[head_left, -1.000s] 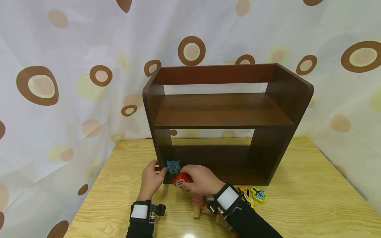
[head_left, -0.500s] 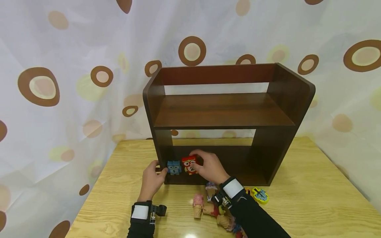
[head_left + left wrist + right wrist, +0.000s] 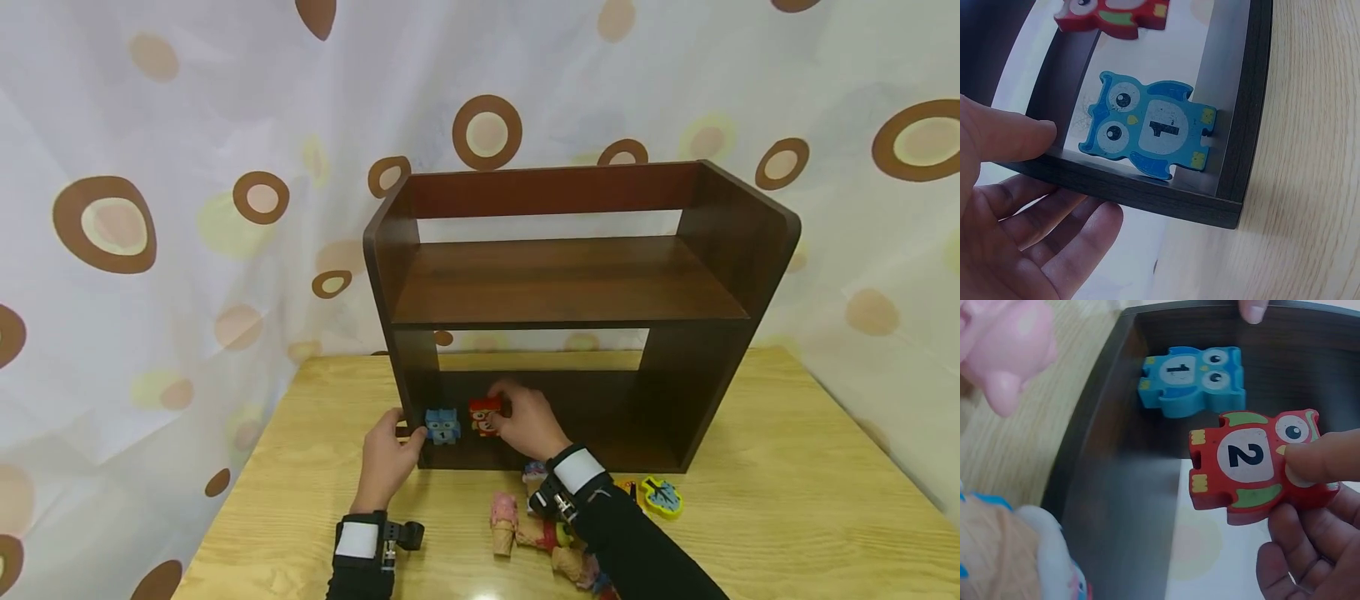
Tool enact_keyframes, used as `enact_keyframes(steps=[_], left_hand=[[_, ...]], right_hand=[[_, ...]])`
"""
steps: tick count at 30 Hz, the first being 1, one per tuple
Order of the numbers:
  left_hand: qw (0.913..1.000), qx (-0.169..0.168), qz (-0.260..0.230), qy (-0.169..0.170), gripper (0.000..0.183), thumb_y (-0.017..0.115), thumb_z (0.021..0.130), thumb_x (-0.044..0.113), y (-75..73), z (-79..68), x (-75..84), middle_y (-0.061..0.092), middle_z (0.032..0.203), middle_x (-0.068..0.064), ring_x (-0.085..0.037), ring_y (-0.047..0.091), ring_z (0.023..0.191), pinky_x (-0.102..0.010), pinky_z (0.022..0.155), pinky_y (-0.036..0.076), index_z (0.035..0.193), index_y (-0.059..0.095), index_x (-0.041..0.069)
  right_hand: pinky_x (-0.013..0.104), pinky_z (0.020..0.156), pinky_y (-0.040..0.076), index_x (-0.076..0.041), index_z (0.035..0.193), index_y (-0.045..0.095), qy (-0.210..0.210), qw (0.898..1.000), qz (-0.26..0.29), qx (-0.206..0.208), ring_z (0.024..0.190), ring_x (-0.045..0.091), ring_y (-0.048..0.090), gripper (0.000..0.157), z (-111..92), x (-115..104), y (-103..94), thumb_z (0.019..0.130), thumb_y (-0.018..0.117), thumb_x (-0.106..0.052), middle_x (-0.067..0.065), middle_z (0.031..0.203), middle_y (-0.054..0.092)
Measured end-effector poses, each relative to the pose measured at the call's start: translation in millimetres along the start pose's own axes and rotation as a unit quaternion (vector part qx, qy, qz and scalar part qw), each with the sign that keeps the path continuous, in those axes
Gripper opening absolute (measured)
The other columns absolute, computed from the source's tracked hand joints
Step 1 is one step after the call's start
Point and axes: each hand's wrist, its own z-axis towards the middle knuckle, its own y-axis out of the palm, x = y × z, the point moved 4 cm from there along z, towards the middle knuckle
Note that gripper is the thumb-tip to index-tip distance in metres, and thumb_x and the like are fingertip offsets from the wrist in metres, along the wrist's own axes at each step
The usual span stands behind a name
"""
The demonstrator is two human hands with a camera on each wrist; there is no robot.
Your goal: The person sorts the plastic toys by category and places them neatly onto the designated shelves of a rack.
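A red owl block (image 3: 1249, 464) marked 2 is pinched between the thumb and fingers of my right hand (image 3: 534, 423), inside the lower level of the dark wooden shelf (image 3: 570, 287). To its left, a blue owl block (image 3: 1147, 128) marked 1 stands upright on the lower board, close to the left side panel (image 3: 1141, 190). My left hand (image 3: 386, 458) grips that panel's front edge, thumb on the inner side and fingers outside. In the head view, the two owls are apart, and my right thumb covers part of the red one.
Ice cream cone toys, one a pink cone (image 3: 503, 523), lie on the wooden table (image 3: 795, 517) before the shelf, partly under my right forearm. A yellow-edged tree block (image 3: 662, 497) lies right of them. A spotted cloth (image 3: 225, 100) hangs behind.
My right hand has carried the red owl from in front of the shelf up and right into the lower level, beside the blue owl. My left hand has stayed at the panel.
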Motion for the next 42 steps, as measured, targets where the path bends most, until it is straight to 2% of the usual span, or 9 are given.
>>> enact_keyframes(steps=[8,14,21,31,42], left_hand=[[1.0,0.002,-0.002,0.003,0.035,0.064,0.088,0.017,1.5,2.8,2.0,0.063,0.12,-0.019,-0.033,0.064,0.099,-0.046,0.078,0.056,0.119,0.058,0.002],[1.0,0.0,-0.001,0.005,0.035,0.064,0.088,0.017,1.6,2.7,2.7,0.063,0.119,-0.019,-0.032,0.064,0.099,-0.046,0.077,0.057,0.119,0.059,0.002],[1.0,-0.003,-0.005,0.003,0.033,0.064,0.088,0.015,3.9,-1.9,-0.2,0.063,0.119,-0.019,-0.033,0.064,0.098,-0.045,0.077,0.057,0.118,0.059,0.001],[1.0,-0.001,-0.004,0.003,0.034,0.064,0.088,0.017,2.3,-1.9,-1.1,0.063,0.119,-0.019,-0.032,0.065,0.098,-0.045,0.076,0.057,0.118,0.059,0.002],[1.0,0.002,-0.002,0.001,0.034,0.064,0.088,0.017,0.9,-1.4,-2.6,0.063,0.12,-0.019,-0.033,0.064,0.099,-0.045,0.077,0.057,0.118,0.058,0.001]], right_hand=[[0.026,0.051,0.042,-0.004,0.102,0.063,-0.009,1.0,-0.008,0.005,0.056,0.011,0.05,0.023,3.0,2.7,8.6,0.08,0.07,-0.005,0.011,0.082,0.067],[0.029,0.058,0.045,-0.005,0.101,0.063,0.003,1.0,-0.019,0.004,0.065,0.015,0.054,0.023,5.1,5.8,15.3,0.08,0.071,-0.006,0.011,0.088,0.068],[0.033,0.062,0.049,-0.005,0.099,0.062,0.008,0.999,-0.04,0.004,0.068,0.018,0.057,0.023,1.7,8.4,25.3,0.078,0.072,-0.005,0.013,0.094,0.07],[0.039,0.067,0.053,-0.004,0.098,0.063,0.005,0.999,-0.046,-0.003,0.075,0.025,0.064,0.022,1.9,8.9,34.3,0.078,0.072,-0.006,0.014,0.093,0.071],[0.033,0.06,0.049,-0.003,0.104,0.061,0.02,0.999,-0.042,-0.027,0.064,0.017,0.056,0.025,3.6,11.4,38.9,0.081,0.071,-0.007,0.017,0.097,0.069]])
